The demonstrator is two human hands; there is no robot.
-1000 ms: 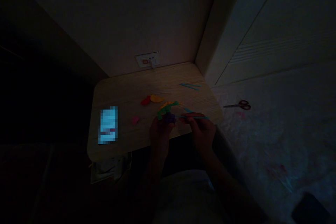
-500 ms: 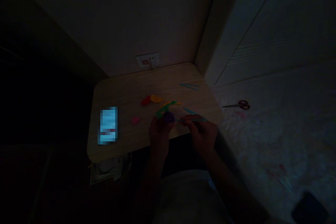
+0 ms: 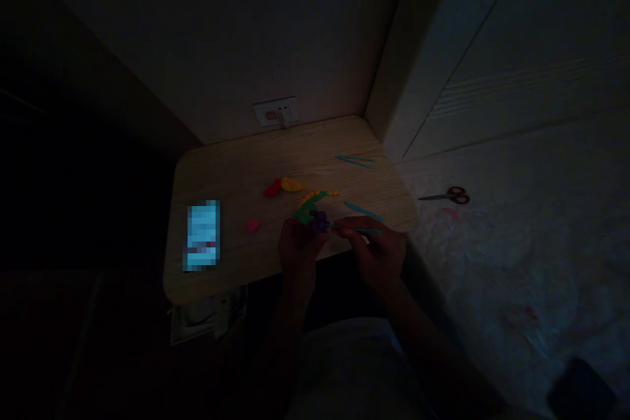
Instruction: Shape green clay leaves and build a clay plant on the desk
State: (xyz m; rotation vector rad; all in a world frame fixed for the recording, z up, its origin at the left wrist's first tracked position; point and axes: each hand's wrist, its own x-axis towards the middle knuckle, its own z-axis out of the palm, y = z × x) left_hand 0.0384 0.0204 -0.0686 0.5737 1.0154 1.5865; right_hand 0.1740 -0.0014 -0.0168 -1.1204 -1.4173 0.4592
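In the head view, my left hand is closed around a purple lump of modelling clay. A green clay piece with a thin curved end sticks out beyond it; whether the two are joined I cannot tell. My right hand pinches a slim teal modelling tool, its tip at the purple clay. Behind the green piece lies a row of small yellow clay bits. Another teal modelling tool rests on the table just past my right hand.
On the wooden table lie red clay, yellow-orange clay, pink clay, teal tweezers and a lit, pixelated screen. Red-handled scissors lie to the right on a pale, crinkled surface. A wall socket is behind.
The tool's rear end in my right hand has dipped slightly, its tip staying at the purple clay. The green piece has tilted a little. Both hands stay in nearly the same place.
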